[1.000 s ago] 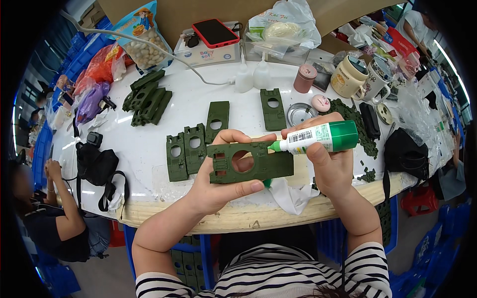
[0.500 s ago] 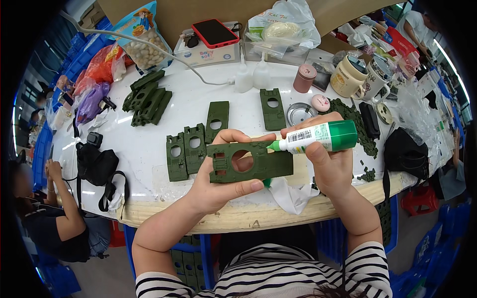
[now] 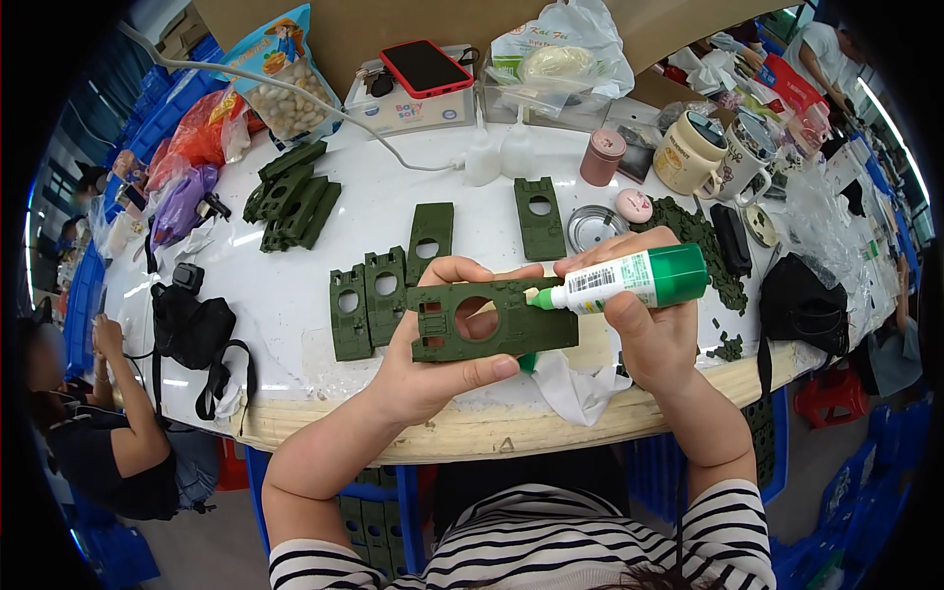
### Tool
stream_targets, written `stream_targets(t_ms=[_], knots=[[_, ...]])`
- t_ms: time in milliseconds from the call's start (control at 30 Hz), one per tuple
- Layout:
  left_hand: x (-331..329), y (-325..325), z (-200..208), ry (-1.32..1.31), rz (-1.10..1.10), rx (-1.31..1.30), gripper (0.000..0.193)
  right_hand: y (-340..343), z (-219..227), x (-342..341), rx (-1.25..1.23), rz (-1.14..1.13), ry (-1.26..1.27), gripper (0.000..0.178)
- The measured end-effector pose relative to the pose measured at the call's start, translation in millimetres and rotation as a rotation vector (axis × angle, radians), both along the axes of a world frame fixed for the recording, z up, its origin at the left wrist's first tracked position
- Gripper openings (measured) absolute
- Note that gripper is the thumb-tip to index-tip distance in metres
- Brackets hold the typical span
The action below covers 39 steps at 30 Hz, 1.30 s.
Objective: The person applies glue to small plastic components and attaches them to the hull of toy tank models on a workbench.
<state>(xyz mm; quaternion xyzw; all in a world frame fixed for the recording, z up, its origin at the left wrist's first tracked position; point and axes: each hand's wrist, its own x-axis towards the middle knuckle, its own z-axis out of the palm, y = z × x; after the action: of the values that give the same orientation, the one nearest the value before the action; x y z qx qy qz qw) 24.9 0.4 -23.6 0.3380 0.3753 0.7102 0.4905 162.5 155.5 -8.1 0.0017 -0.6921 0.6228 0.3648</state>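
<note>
My left hand point(image 3: 418, 372) is wrapped round a dark green plastic vehicle hull part point(image 3: 543, 331) with a large round hole, held level over the table's near side. In my right hand point(image 3: 651, 339) is a white glue bottle point(image 3: 612, 282) with a green base, tilted so its nozzle points left. The green nozzle tip is at the upper face of the part, beside a small pale spot; whether this is glue I cannot tell. Beyond my hands lie similar hull parts point(image 3: 538, 234), several of them to the left. A white cloth point(image 3: 580, 388) lies beneath my right hand.
A stack of green parts point(image 3: 295, 202) lies at back left, small green pieces point(image 3: 678, 218) at right. Around them are a pink tin point(image 3: 602, 157), a cream mug point(image 3: 688, 152), white squeeze bottles point(image 3: 482, 157) and black bags point(image 3: 192, 320). Another person point(image 3: 108, 423) sits at left.
The glue bottle's nozzle has shifted slightly down and right on the hull part, and a pale spot now shows beside its tip. Both hands keep their hold.
</note>
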Motion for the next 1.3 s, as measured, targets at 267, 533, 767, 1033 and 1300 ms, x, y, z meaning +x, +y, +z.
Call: stream_targets(t_ms=[267, 533, 767, 1033, 1300], knots=[[0.5, 0.5, 1.6, -0.01, -0.002, -0.009, 0.064, -0.1, 1.6, 0.3, 0.018, 0.004, -0.008, 0.04], [-3.0, -1.4, -2.6, 0.013, -0.056, 0.074, 0.059, -0.3, 1.2, 0.1, 0.003, 0.015, 0.003, 0.041], [-2.0, -1.7, -0.4, -0.009, -0.049, 0.071, 0.059, 1.3, 1.1, 1.4, -0.051, -0.009, -0.016, 0.043], [-1.4, -4.0, 6.8, -0.054, -0.332, -0.01, 0.071, 6.7, 6.2, 3.5, -0.147, -0.042, 0.061, 0.046], [1.1, -4.7, 2.8, -0.094, -0.494, -0.184, 0.066, -4.8, -3.1, -1.3, -0.111, 0.092, 0.005, 0.046]])
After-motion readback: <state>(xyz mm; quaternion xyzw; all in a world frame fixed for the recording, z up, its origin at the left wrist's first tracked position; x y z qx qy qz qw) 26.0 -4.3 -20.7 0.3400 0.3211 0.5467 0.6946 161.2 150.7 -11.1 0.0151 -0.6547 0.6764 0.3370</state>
